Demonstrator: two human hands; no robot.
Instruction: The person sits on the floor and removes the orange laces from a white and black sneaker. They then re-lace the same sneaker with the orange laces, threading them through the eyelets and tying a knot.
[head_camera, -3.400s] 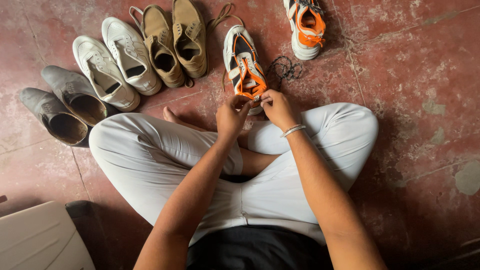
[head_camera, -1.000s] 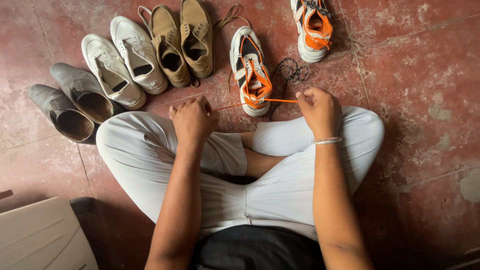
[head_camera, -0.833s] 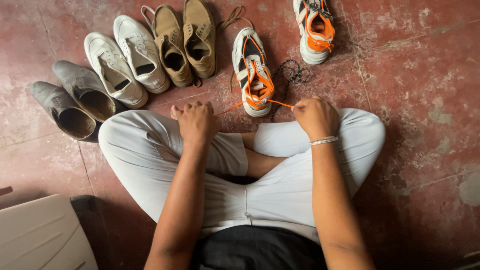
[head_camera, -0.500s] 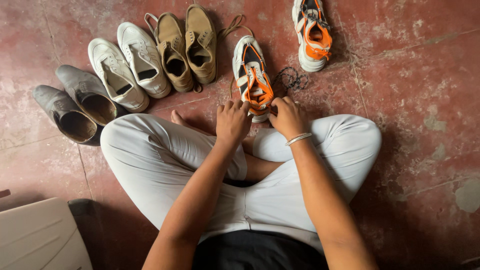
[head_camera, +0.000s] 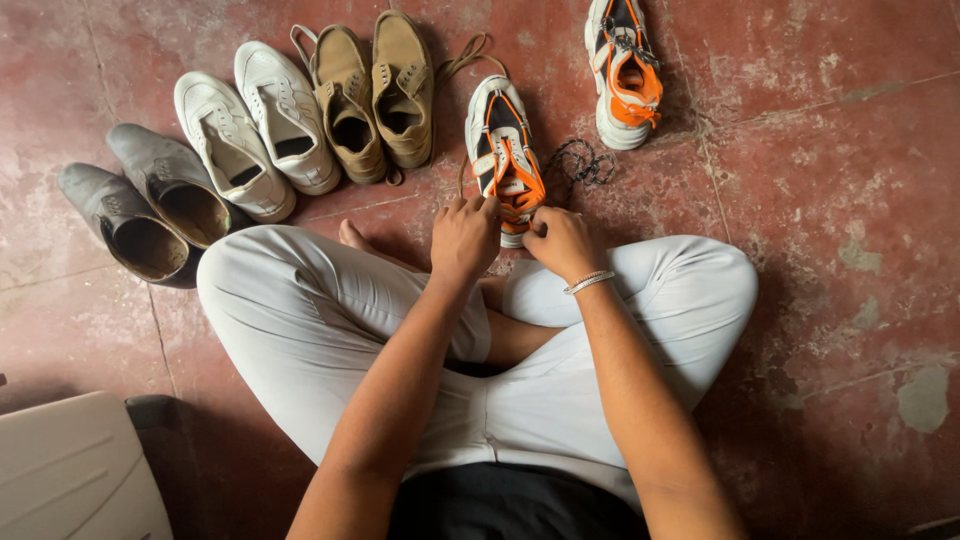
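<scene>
Orange-laced sneaker (head_camera: 503, 155) lies on floor; left hand (head_camera: 463, 238) and right hand (head_camera: 562, 243) both pinch its orange lace. Risk: uneven pull may slip the lace or drag the shoe.

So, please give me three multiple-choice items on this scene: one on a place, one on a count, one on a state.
1. Where is the black lace?
A. in a hand
B. on the floor right of the near orange sneaker
C. inside a grey shoe

2. How many shoes are in view?
A. eight
B. six
C. five

3. Both hands are:
A. on the knees
B. at the near sneaker's orange lace
C. wide apart

B: coiled beside it. A: four pairs. B: left hand and right hand meet there.
</scene>
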